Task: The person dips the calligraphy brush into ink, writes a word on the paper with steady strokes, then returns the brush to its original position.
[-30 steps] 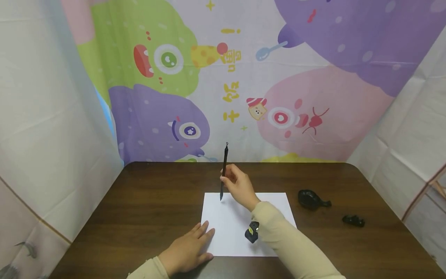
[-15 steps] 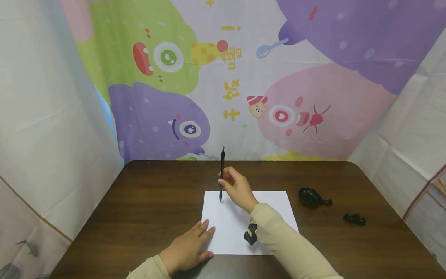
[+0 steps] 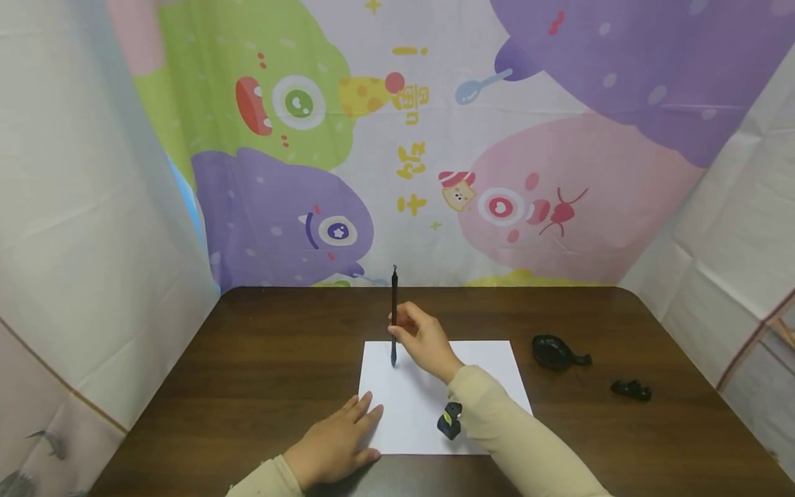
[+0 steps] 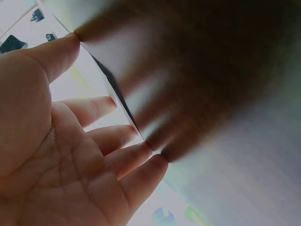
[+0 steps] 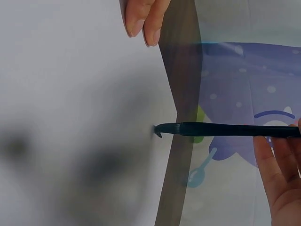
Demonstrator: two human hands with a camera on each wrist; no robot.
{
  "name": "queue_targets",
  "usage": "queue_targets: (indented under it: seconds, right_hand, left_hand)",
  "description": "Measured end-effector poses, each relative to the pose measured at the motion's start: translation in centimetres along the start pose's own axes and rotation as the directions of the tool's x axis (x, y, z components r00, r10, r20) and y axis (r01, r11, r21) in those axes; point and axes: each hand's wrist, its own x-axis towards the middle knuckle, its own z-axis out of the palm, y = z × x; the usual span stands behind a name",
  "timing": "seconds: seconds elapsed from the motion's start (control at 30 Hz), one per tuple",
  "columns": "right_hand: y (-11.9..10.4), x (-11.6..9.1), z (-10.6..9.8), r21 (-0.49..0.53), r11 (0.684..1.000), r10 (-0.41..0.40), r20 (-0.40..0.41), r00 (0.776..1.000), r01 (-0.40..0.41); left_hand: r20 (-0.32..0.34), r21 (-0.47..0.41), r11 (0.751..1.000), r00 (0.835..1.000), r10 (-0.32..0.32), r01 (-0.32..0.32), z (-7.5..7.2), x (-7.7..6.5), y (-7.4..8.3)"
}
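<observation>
My right hand pinches a dark calligraphy brush with a small hanging loop at its top, holding it nearly upright over the upper left of a white sheet of paper. In the right wrist view, the bristles of the brush bend at the tip against the paper. My left hand rests with spread, fairly straight fingers on the sheet's lower left edge. Its fingertips press down there in the left wrist view.
A brown wooden table bears the sheet. To the right lie a black, rounded dish-like object with a narrow neck and a small black bumpy piece. Behind hangs a cartoon-printed curtain; pale cloth flanks both sides.
My right hand has moved the brush slightly toward me down the sheet, and the brush has turned from a slight lean to upright. My left hand has stayed in place.
</observation>
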Motion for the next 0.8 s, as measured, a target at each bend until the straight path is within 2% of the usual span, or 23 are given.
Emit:
queue_targets:
  seconds: [0.2,0.6,0.8]
  right_hand:
    - [-0.2,-0.5,-0.2,0.022,0.999,0.023,0.025,0.999,-0.024]
    - [-0.5,-1.4,-0.4,0.035,0.999,-0.002,0.055,0.998,0.0]
    - [-0.7,-1.9,-0.5,0.06,0.998,0.028,0.077,0.997,-0.033]
  left_hand:
    - [0.005,-0.003,1.0,1.0,-0.002,0.002,0.0,-0.1,0.1]
    - [0.002,0.007,1.0,1.0,-0.001,0.001,-0.1,0.0,0.0]
    - [0.009,0.007,1.0,1.0,-0.004,0.004,-0.1,0.0,0.1]
